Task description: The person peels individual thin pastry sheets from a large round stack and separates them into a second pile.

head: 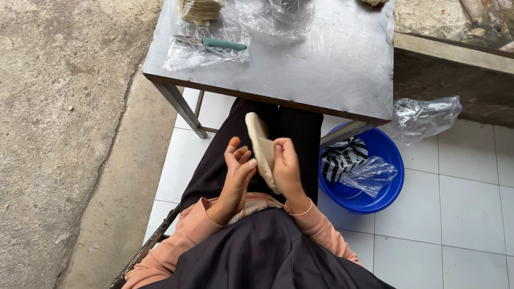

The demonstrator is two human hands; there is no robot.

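The right hand (286,168) grips a stack of thin pale flat rounds (261,147) edge-on over the lap, just below the near edge of the metal bench (332,69), its long axis running away from the body towards that edge. The left hand (235,174) is just beside the stack's left face, fingers (235,150) loosely spread, holding nothing. Open room lies above the lap; a blue basin (375,198) sits on the floor tiles to the right.

Single head-worn view, steeply down, near hands and lap
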